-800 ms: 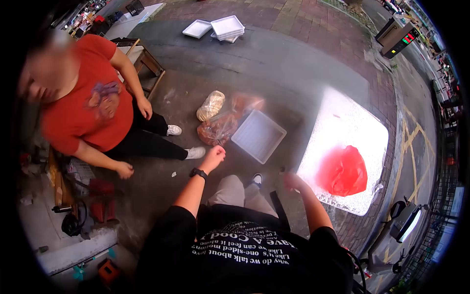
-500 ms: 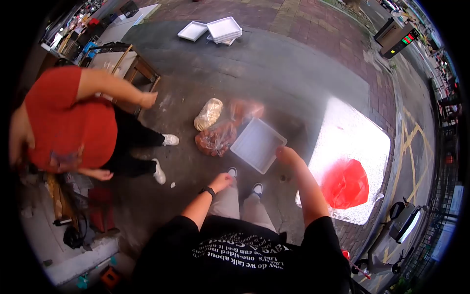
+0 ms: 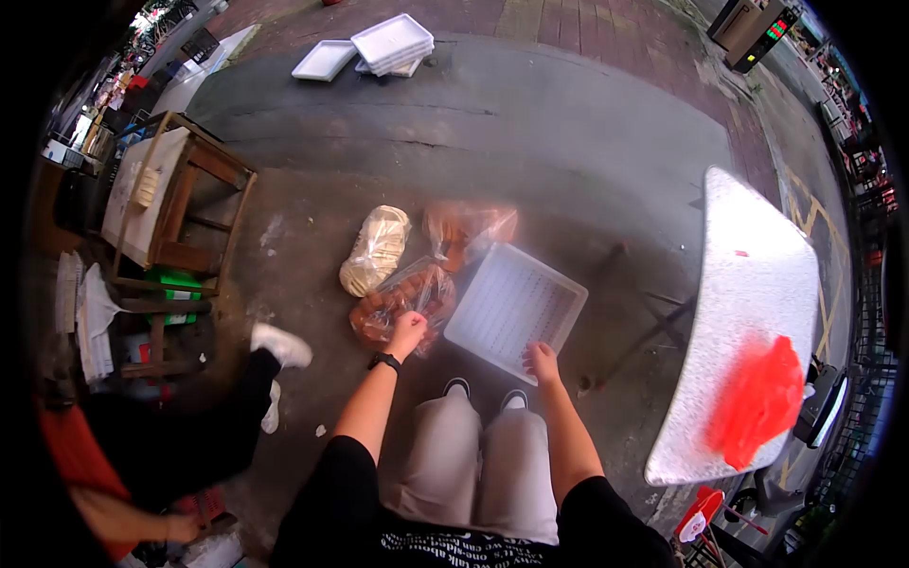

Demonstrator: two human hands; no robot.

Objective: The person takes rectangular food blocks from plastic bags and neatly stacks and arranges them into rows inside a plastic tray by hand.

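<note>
The left hand [image 3: 408, 333] hangs over the nearer brown bag [image 3: 383, 312], fingers drawn together; whether they pinch the plastic I cannot tell. The right hand [image 3: 541, 363] is at the near right corner of a white tray [image 3: 516, 308], its fingers partly apart, and its grip on the rim cannot be made out. Three clear bags lie on the floor [image 3: 312, 208] left of and behind the tray: one pale bag [image 3: 377, 248] and two brown ones, the farther bag [image 3: 469, 229] hazy. Farther back are one single tray [image 3: 325, 61] and one stack [image 3: 393, 45], too small to count. One red bag [image 3: 757, 402], blurred, lies on the one white surface [image 3: 753, 265] at right. One other person [image 3: 180, 435] is cut off at left, two white shoes showing.
</note>
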